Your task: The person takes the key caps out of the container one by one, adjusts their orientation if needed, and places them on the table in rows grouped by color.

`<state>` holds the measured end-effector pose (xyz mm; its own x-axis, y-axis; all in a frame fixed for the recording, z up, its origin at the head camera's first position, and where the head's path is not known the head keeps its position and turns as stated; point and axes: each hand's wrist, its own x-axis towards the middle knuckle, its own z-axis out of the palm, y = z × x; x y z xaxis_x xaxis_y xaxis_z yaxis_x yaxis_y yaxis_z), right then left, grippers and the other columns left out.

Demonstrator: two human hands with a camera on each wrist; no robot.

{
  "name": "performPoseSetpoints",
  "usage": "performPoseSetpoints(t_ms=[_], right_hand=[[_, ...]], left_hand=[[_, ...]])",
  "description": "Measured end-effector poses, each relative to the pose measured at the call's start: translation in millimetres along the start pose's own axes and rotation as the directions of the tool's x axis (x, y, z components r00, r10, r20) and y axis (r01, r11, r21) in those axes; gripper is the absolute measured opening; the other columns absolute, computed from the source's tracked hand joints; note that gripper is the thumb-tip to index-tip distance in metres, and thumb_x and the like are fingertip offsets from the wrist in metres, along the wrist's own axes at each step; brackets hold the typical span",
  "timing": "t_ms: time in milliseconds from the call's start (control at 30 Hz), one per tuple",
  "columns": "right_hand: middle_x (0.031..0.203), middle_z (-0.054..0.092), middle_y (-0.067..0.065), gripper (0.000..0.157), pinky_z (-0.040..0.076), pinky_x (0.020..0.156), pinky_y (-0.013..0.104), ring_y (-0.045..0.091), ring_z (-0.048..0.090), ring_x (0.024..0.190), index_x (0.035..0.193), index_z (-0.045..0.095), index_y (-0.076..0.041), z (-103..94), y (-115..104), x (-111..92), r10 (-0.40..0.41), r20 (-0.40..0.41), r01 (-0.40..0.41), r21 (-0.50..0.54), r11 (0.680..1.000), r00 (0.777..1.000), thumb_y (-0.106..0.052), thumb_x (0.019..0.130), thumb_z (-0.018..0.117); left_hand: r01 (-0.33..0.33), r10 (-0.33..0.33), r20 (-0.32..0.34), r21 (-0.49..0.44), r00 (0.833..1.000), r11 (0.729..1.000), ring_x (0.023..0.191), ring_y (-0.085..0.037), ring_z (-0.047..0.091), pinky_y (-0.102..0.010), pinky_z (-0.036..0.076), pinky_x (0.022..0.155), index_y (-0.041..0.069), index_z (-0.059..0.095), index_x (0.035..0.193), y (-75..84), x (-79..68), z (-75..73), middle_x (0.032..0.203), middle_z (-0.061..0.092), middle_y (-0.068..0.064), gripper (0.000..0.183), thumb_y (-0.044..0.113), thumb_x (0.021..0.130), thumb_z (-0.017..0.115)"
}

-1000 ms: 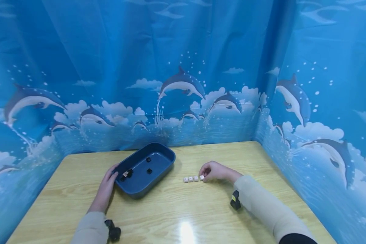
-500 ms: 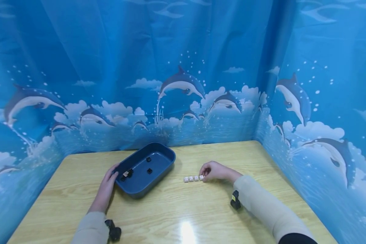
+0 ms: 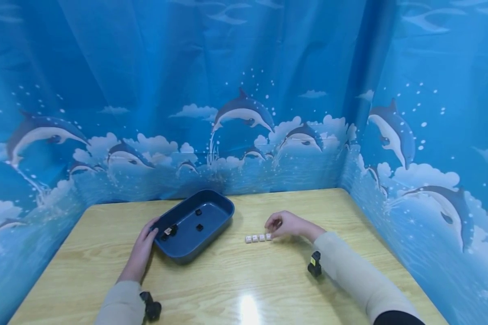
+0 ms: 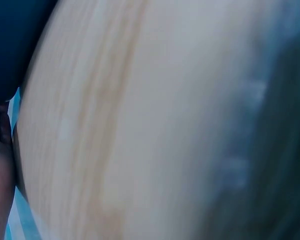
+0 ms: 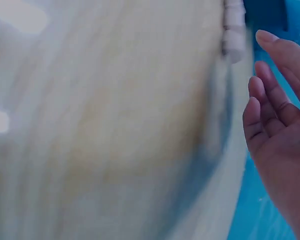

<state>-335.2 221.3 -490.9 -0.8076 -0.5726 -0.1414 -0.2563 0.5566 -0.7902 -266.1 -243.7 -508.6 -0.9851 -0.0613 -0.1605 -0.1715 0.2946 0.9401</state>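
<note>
Right hand [image 3: 288, 225], relaxed with nothing held, is poised just beside 4 white keycaps [image 3: 255, 239] lined leftward across the table [image 3: 211, 293] toward the blue tray [image 3: 185, 241] gripped by the left hand [image 3: 143, 241].

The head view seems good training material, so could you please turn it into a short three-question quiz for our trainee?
1. Multiple choice: what does the left hand touch? (a) the dolphin curtain; (b) the dark blue basin; (c) the right sleeve.
2. True or false: black pieces lie inside the basin.
3. Count: how many white pieces form the row on the table beside the right hand?

Key: 1. b; 2. true; 3. four.
</note>
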Motion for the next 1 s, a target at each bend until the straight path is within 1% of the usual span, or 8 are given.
performPoseSetpoints(t_ms=[133,267,367,467,600,700,800,1000], right_hand=[[0.107,0.066,0.010,0.034,0.053,0.086,0.034,0.020,0.061,0.097,0.112,0.068,-0.002,-5.7,-15,3,-0.051,0.010,0.051,0.013,0.999,0.999,-0.003,0.079,0.077],[0.116,0.064,0.019,0.036,0.052,0.091,0.036,0.031,0.060,0.106,0.117,0.065,0.003,-9.1,-31,9,-0.097,0.041,0.095,0.046,0.994,0.994,0.002,0.082,0.073],[0.118,0.062,0.019,0.036,0.050,0.094,0.039,0.039,0.058,0.111,0.120,0.064,0.003,-9.9,-44,16,-0.136,0.053,0.133,0.052,0.990,0.989,0.002,0.084,0.071],[0.118,0.063,0.012,0.036,0.050,0.094,0.040,0.042,0.056,0.112,0.120,0.064,0.001,-9.1,-57,23,-0.156,0.053,0.154,0.044,0.987,0.986,0.000,0.085,0.072],[0.118,0.063,0.006,0.034,0.051,0.092,0.036,0.036,0.057,0.112,0.118,0.067,-0.007,-3.7,-75,35,-0.160,0.057,0.160,0.018,0.987,0.985,-0.006,0.085,0.075],[0.118,0.063,0.006,0.033,0.051,0.090,0.033,0.033,0.057,0.111,0.119,0.067,-0.007,2.6,-87,46,-0.183,0.076,0.183,0.010,0.983,0.980,-0.007,0.086,0.074],[0.119,0.063,0.008,0.034,0.051,0.091,0.032,0.035,0.057,0.112,0.121,0.065,-0.003,10.2,-98,56,-0.216,0.104,0.216,0.014,0.976,0.971,-0.004,0.088,0.071],[0.119,0.063,0.005,0.034,0.052,0.089,0.030,0.028,0.058,0.110,0.120,0.067,-0.007,25.0,-121,74,-0.240,0.117,0.239,0.019,0.971,0.964,-0.008,0.087,0.073]], left_hand=[[-0.017,0.017,-0.006,-0.002,1.000,1.000,0.148,-0.029,0.000,-0.057,0.002,0.116,0.025,0.020,0.157,-1.1,-0.3,-0.9,0.163,0.007,-0.003,0.059,0.049,0.104,0.030],[-0.022,0.022,-0.014,0.003,1.000,1.000,0.148,-0.029,-0.001,-0.057,0.003,0.117,0.024,0.020,0.157,-1.0,-0.7,-0.9,0.163,0.007,-0.003,0.058,0.047,0.105,0.030],[-0.021,0.021,-0.016,-0.002,1.000,1.000,0.148,-0.030,0.000,-0.058,0.002,0.116,0.024,0.020,0.157,0.5,-1.3,-0.5,0.163,0.008,-0.004,0.058,0.046,0.105,0.030],[-0.019,0.018,-0.011,-0.008,1.000,1.000,0.148,-0.030,0.000,-0.058,0.003,0.116,0.025,0.021,0.157,2.2,-2.4,-0.1,0.163,0.008,-0.003,0.058,0.048,0.105,0.031],[0.000,0.000,-0.005,-0.009,1.000,1.000,0.148,-0.029,-0.001,-0.059,0.002,0.116,0.028,0.020,0.157,3.2,-4.2,-0.2,0.163,0.007,-0.001,0.060,0.052,0.103,0.031],[0.005,-0.005,-0.006,-0.012,1.000,1.000,0.148,-0.028,-0.001,-0.059,0.002,0.116,0.029,0.021,0.157,1.4,-4.2,-0.3,0.163,0.007,0.000,0.060,0.053,0.103,0.031],[0.001,-0.001,-0.011,-0.019,1.000,1.000,0.148,-0.028,0.000,-0.058,0.002,0.116,0.029,0.021,0.156,-1.9,-2.6,-0.3,0.163,0.008,0.000,0.059,0.052,0.103,0.032],[-0.016,0.015,-0.024,-0.023,1.000,1.000,0.148,-0.027,0.001,-0.057,0.003,0.117,0.026,0.023,0.156,-3.7,1.6,-0.3,0.163,0.011,-0.001,0.060,0.051,0.103,0.033]])
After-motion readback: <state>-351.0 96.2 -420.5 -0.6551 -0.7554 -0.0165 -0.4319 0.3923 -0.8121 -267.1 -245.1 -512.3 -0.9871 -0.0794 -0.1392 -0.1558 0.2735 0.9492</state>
